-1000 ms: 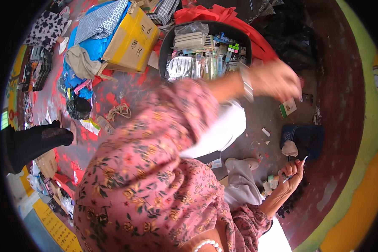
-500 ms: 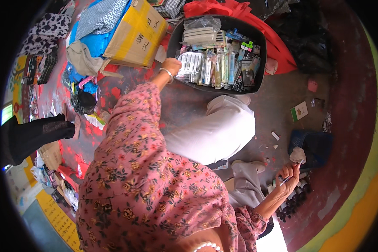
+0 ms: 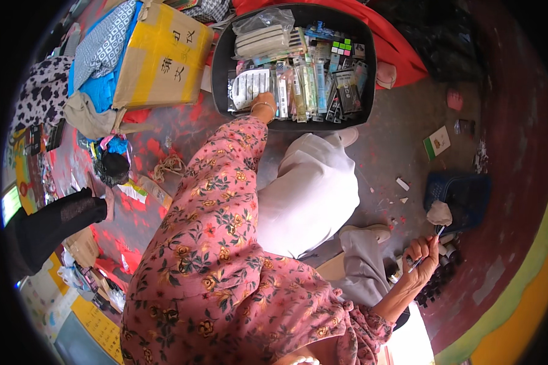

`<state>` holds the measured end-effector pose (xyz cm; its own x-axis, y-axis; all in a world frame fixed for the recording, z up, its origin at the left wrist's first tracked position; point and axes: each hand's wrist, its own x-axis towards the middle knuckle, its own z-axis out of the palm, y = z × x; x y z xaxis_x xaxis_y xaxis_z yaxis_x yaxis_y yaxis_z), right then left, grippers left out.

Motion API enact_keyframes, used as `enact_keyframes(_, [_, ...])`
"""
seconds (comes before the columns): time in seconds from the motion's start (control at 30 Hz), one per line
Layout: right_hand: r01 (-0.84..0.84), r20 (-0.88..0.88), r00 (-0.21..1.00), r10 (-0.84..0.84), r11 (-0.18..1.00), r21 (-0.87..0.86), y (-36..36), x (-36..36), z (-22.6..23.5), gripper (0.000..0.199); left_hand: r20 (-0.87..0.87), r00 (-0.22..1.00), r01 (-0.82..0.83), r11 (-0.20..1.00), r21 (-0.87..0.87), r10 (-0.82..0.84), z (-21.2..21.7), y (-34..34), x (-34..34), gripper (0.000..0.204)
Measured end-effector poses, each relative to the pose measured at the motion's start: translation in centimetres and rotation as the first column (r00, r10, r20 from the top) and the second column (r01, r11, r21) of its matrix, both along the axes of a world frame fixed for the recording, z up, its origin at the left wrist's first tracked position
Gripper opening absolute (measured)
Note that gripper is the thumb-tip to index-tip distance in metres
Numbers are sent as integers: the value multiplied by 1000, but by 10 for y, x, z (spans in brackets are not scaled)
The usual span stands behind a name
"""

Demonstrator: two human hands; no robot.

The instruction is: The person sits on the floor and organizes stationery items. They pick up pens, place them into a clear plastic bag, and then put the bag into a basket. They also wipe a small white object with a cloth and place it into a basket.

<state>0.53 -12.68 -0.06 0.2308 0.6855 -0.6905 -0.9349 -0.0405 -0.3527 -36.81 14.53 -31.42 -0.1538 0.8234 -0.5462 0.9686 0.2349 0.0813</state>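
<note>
Black tray (image 3: 219,73) crammed with packaged goods; left hand (image 3: 264,102) rests among packets, grip unclear. Right hand (image 3: 421,261) clasps thin pen (image 3: 427,248), long axis diagonal, tip up-right.

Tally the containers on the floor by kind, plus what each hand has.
Black tray of packaged items, left hand reaching in: 1
Yellow cardboard box: 1
Blue basket: 1
Thin stick-like tool, held in right hand: 1
Total: 4
</note>
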Motion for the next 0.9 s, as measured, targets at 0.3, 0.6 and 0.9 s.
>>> enact_keyframes(0.3, [9,17,1000,-9,1000,-16,2,-6,4,20,347,869,-223,905,-363,353,20,21,-29,29])
enact_keyframes(0.6, [22,73,997,-19,999,-31,-3,-7,5,18,348,889,-163,915,-369,299,21,16,-43,29])
enact_keyframes(0.9, [40,104,994,-36,999,-35,-4,-6,10,18,260,954,88,966,241,-152,50,18,25,42])
